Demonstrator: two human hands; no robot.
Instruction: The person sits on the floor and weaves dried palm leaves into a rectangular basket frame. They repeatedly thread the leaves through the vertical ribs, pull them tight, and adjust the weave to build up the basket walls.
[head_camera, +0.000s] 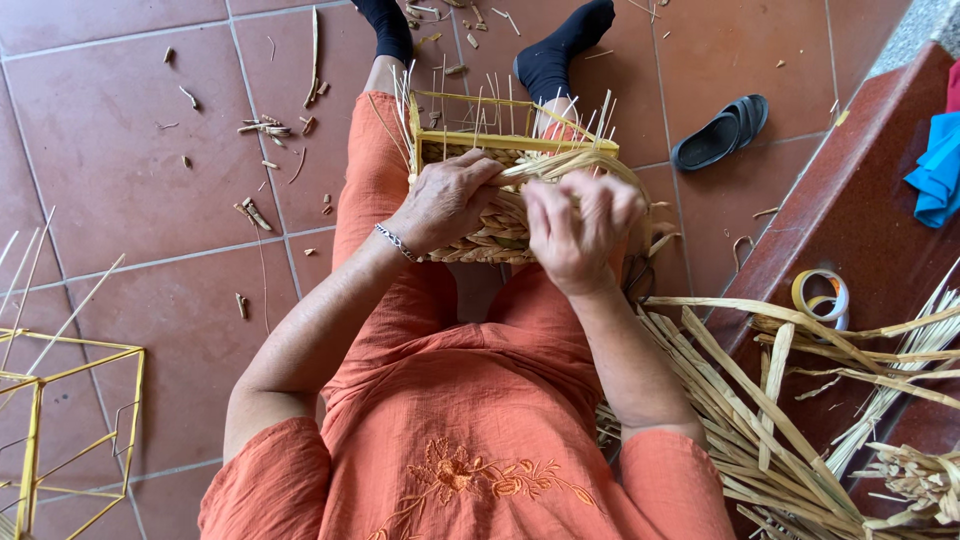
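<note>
Red tile floor (150, 210) fills the frame, littered with straw offcuts, and the person in orange sits in the middle of it. At lower right, a big loose heap of flat dried straw strips (790, 400) spills across a dark red step (860, 220). At lower left stands an empty yellow wire frame (60, 420), bare rods only.

Now centre frame, on the lap: the half-woven basket (500, 190), a yellow wire frame with plaited straw climbing its walls and loose ends bristling up. Nothing shows inside it. It looks light, stiff where the wire runs, springy and a little brittle in the weave, so the frame edge seems the safest hold.

The left hand (445, 200) is curled over the near wall, fingers pressed down on the weave, steadying it. The right hand (575, 230) has its fingers bunched, pinching a straw strand (545, 165) at the rim.

Smaller bits: a black sandal (720, 132) at upper right, a tape roll (822, 296) on the step, blue cloth (940, 170) at the right edge.
</note>
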